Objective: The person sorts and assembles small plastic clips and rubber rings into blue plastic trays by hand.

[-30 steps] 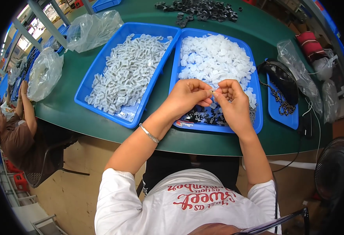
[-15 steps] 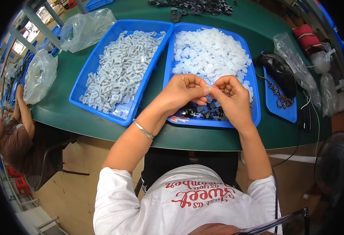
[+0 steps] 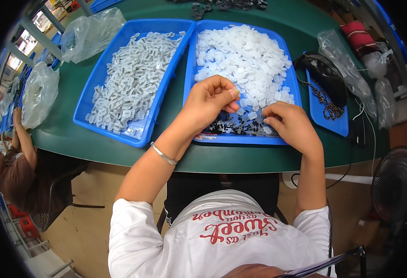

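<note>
Over the near part of the right blue tray (image 3: 297, 99), my left hand (image 3: 209, 99) is closed in a pinch, thumb against forefinger. Whatever lies between those fingertips is too small to make out. My right hand (image 3: 294, 125) hangs above the tray's near right corner, fingers bent, with a gap between thumb and forefinger and nothing visible in it. A heap of small white translucent plastic pieces (image 3: 243, 53) fills most of this tray. Small black parts (image 3: 238, 126) lie scattered along its near side, partly hidden by my hands.
To the left, another blue tray (image 3: 87, 95) holds many grey-white plastic clips (image 3: 134, 76). Clear plastic bags (image 3: 94, 34) lie beyond it. A black bag with a chain (image 3: 326, 76) rests on a small blue tray at right. Another person (image 3: 20, 162) sits at far left; a fan (image 3: 391, 180) stands right.
My hands were together at the fingertips and are now apart. The right hand has moved right and down toward the tray; the left stays pinched. The view has shifted slightly.
</note>
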Available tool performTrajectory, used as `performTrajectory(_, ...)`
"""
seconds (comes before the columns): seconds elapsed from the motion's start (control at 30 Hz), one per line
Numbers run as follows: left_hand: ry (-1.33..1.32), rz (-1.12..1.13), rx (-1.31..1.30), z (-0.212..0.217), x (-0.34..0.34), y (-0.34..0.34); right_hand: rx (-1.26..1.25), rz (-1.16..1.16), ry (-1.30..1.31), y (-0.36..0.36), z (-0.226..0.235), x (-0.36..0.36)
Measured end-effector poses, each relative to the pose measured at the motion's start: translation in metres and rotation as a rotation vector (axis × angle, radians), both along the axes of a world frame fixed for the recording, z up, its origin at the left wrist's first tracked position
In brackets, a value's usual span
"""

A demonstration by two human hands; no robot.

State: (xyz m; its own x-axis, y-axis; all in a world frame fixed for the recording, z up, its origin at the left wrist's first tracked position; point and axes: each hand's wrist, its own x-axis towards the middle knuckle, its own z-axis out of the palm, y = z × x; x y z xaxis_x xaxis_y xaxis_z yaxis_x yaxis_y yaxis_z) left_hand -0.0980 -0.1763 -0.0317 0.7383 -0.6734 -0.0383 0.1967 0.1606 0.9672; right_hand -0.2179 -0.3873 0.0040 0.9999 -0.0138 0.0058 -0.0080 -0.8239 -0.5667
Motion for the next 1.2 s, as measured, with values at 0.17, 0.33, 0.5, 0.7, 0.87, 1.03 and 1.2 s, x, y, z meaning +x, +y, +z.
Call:
performTrajectory(0.17, 0.036, -0.009, 0.035, 0.0, -0.003, -0.001, -0.141, 0.077, -0.05, 0.001, -0.013, 0.001)
performTrajectory(0.33, 0.057, -0.033, 0.056, 0.002, -0.001, 0.0, -0.129, 0.069, -0.067, -0.001, -0.016, 0.004)
performTrajectory(0.5, 0.116, -0.063, 0.046, 0.003, -0.003, 0.0, 0.029, -0.044, -0.107, 0.001, -0.014, 0.004)
performTrajectory(0.7, 0.086, -0.053, 0.054, 0.0, 0.001, 0.001, 0.638, -0.083, -0.065, 0.011, -0.016, 0.007)
performTrajectory(0.87, 0.139, -0.036, 0.001, 0.001, -0.001, 0.0, 0.754, 0.004, -0.103, 0.023, -0.016, 0.017)
performTrajectory(1.03, 0.093, -0.028, -0.014, -0.004, 0.0, 0.0, 0.76, -0.062, -0.1, 0.033, -0.014, 0.022)
performTrajectory(1.2, 0.146, -0.023, -0.042, -0.002, 0.001, 0.001, 0.777, -0.051, -0.217, 0.038, -0.02, 0.025)
